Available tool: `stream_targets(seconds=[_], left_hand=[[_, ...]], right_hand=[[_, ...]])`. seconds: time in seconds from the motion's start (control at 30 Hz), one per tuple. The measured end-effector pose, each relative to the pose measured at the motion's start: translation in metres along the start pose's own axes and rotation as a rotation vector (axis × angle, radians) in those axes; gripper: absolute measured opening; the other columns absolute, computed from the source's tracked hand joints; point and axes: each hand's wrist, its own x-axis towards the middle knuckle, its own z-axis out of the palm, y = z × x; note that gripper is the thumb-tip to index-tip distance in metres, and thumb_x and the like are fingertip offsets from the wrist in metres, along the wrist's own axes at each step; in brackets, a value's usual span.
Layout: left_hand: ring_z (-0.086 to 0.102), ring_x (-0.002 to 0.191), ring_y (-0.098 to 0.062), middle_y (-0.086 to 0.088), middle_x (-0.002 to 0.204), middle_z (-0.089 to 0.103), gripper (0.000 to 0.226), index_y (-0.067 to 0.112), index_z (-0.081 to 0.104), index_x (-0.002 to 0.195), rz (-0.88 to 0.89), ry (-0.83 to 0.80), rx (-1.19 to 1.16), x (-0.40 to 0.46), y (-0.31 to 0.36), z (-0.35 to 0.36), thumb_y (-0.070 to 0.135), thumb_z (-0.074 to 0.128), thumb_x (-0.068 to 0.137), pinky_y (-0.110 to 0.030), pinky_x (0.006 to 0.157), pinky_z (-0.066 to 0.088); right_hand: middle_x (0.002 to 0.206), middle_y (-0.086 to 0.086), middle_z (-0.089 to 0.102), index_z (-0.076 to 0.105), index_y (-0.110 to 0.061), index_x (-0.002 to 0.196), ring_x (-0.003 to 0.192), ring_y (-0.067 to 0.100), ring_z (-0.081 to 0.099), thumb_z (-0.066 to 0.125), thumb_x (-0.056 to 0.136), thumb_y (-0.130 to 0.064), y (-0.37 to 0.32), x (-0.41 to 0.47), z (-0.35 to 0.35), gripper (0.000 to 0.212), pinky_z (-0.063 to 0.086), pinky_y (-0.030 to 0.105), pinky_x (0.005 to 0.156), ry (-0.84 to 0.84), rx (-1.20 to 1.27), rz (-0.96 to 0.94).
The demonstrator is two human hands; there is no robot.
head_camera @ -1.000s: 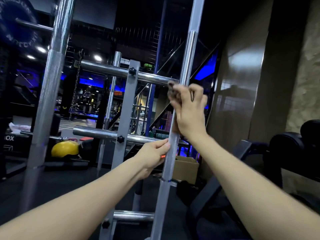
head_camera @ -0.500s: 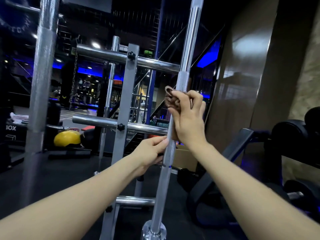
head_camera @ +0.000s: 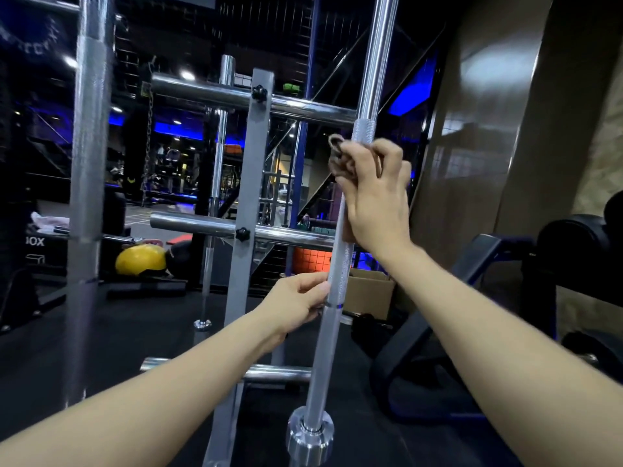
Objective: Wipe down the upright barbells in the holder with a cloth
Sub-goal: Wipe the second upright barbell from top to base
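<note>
Since the earlier frames, right hand (head_camera: 374,193) slid down the bar (head_camera: 337,274), fingers curled, clamping cloth (head_camera: 338,156) against it. Left hand (head_camera: 296,301) pinches the bar lower. Three upright barbells visible. Rack (head_camera: 246,183) stands just left; bench (head_camera: 472,264) right.

A dim gym with blue strip lighting (head_camera: 178,131), black rubber floor (head_camera: 135,335), glossy brown wall panel (head_camera: 472,163), yellow medicine ball (head_camera: 140,261), cardboard box (head_camera: 369,293), black padded bench (head_camera: 573,244).
</note>
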Motion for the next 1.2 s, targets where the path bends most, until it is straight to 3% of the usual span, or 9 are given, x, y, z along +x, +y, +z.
stream_targets(seconds=[0.17, 0.27, 0.47, 0.63, 0.8, 0.9, 1.0, 1.13, 1.2], left_hand=[[0.058, 0.096, -0.007, -0.001, 0.104, 0.066, 0.026, 0.025, 0.060, 0.120, -0.013, 0.016, -0.011, -0.003, -0.003, -0.001, 0.016, 0.047, 0.099, -0.010, 0.067, 0.049], [0.052, 0.095, -0.010, -0.003, 0.102, 0.060, 0.029, 0.019, 0.059, 0.125, -0.028, 0.018, -0.028, -0.009, -0.005, 0.002, 0.014, 0.046, 0.099, -0.013, 0.069, 0.047], [0.059, 0.095, -0.006, -0.001, 0.108, 0.068, 0.027, 0.030, 0.060, 0.115, -0.021, 0.026, -0.004, -0.007, -0.005, -0.001, 0.014, 0.046, 0.100, -0.011, 0.070, 0.050], [0.060, 0.111, -0.013, -0.004, 0.117, 0.067, 0.030, 0.026, 0.060, 0.125, -0.054, 0.018, 0.055, -0.007, -0.023, -0.006, 0.018, 0.049, 0.099, -0.021, 0.081, 0.047], [0.055, 0.101, -0.008, 0.002, 0.104, 0.063, 0.032, 0.021, 0.057, 0.128, -0.099, 0.042, 0.016, -0.011, -0.037, -0.002, 0.017, 0.051, 0.097, -0.020, 0.075, 0.047], [0.056, 0.114, -0.011, 0.002, 0.117, 0.066, 0.031, 0.024, 0.058, 0.127, -0.099, 0.026, 0.034, -0.008, -0.039, -0.005, 0.018, 0.052, 0.097, -0.026, 0.086, 0.049], [0.057, 0.109, -0.012, -0.002, 0.117, 0.066, 0.026, 0.032, 0.063, 0.116, -0.090, 0.009, 0.074, -0.008, -0.047, -0.007, 0.018, 0.049, 0.098, -0.035, 0.099, 0.044], [0.050, 0.092, -0.016, -0.009, 0.102, 0.065, 0.025, 0.035, 0.064, 0.110, -0.106, -0.030, 0.099, -0.011, -0.064, -0.010, 0.019, 0.049, 0.099, -0.027, 0.077, 0.042], [0.050, 0.087, -0.017, -0.011, 0.096, 0.063, 0.023, 0.027, 0.065, 0.112, -0.106, -0.039, 0.110, -0.012, -0.067, -0.011, 0.017, 0.050, 0.098, -0.022, 0.068, 0.042]], right_hand=[[0.124, 0.001, 0.031, 0.043, -0.034, 0.121, 0.101, 0.034, 0.042, 0.044, 0.089, -0.038, -0.006, -0.089, 0.010, 0.032, 0.051, 0.049, 0.076, -0.076, 0.011, -0.009], [0.121, 0.000, 0.036, 0.045, -0.034, 0.120, 0.098, 0.028, 0.040, 0.044, 0.088, -0.040, -0.003, -0.111, 0.004, 0.032, 0.051, 0.046, 0.076, -0.151, -0.051, -0.135], [0.125, 0.001, 0.040, 0.053, -0.031, 0.127, 0.099, 0.032, 0.043, 0.050, 0.090, -0.036, -0.006, -0.025, -0.002, 0.037, 0.049, 0.044, 0.068, -0.055, -0.091, -0.045], [0.124, 0.000, 0.035, 0.049, -0.034, 0.122, 0.099, 0.032, 0.040, 0.053, 0.092, -0.034, -0.002, -0.090, 0.013, 0.030, 0.050, 0.045, 0.070, -0.053, -0.170, -0.102], [0.122, -0.001, 0.037, 0.046, -0.037, 0.122, 0.096, 0.029, 0.039, 0.047, 0.088, -0.038, 0.002, -0.134, 0.006, 0.034, 0.051, 0.043, 0.068, -0.203, -0.127, -0.238], [0.122, -0.003, 0.037, 0.043, -0.038, 0.124, 0.096, 0.028, 0.040, 0.046, 0.087, -0.043, 0.007, -0.107, 0.000, 0.037, 0.050, 0.043, 0.068, -0.221, -0.101, -0.254], [0.125, -0.002, 0.036, 0.043, -0.037, 0.126, 0.097, 0.029, 0.039, 0.049, 0.089, -0.041, 0.006, -0.102, 0.007, 0.037, 0.050, 0.044, 0.070, -0.150, -0.075, -0.186], [0.124, 0.001, 0.035, 0.044, -0.035, 0.122, 0.099, 0.031, 0.038, 0.056, 0.089, -0.030, 0.000, -0.132, 0.019, 0.036, 0.048, 0.044, 0.074, -0.044, -0.059, -0.114], [0.122, 0.001, 0.036, 0.046, -0.035, 0.122, 0.099, 0.031, 0.039, 0.063, 0.084, -0.024, 0.001, -0.158, 0.022, 0.043, 0.050, 0.044, 0.072, -0.100, -0.088, -0.166]])
